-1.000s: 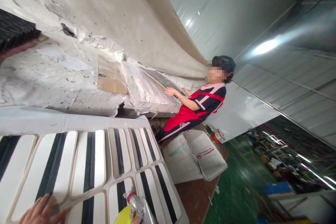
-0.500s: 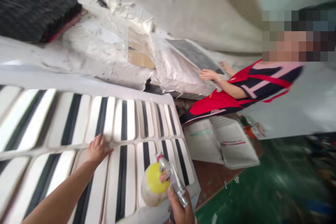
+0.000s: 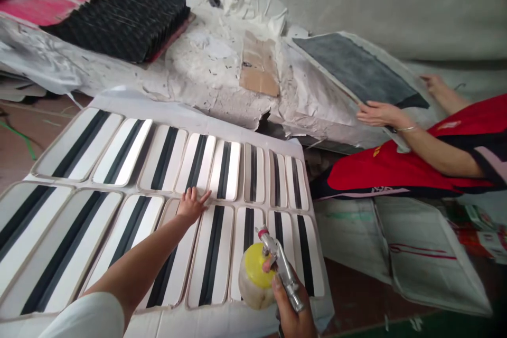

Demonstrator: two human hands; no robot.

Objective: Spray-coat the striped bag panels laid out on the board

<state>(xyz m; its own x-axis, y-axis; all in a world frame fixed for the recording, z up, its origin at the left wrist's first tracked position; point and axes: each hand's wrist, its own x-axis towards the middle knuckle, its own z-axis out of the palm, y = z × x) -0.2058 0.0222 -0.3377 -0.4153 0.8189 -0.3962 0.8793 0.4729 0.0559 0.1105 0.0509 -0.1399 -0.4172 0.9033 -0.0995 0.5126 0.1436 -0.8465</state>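
Note:
My left hand (image 3: 193, 205) lies with fingers spread at the lower end of a white panel (image 3: 189, 169) with a black middle stripe, between two rows of such panels. My right hand (image 3: 292, 303) is wrapped round a metal spray gun (image 3: 282, 264). Its nozzle points up and away over the near row, toward the right end. Below the gun body hangs a cloudy cup with a yellow lid (image 3: 255, 266). I cannot make out any spray. Under the panels is a white covered table (image 3: 158, 322).
Behind stands a paint-crusted bench (image 3: 222, 90) with a stack of black ridged sheets (image 3: 130, 18) and a brown cardboard piece (image 3: 259, 66). At right, a co-worker in a red apron (image 3: 376, 169) holds a dark grey sheet on a pale board (image 3: 356, 66). An open white box (image 3: 428, 248) sits below.
My view has turned left, so more panels and black sheets show. My left hand stays by the same panel, and my right still grips the spray gun. The co-worker's board sits higher off the bench.

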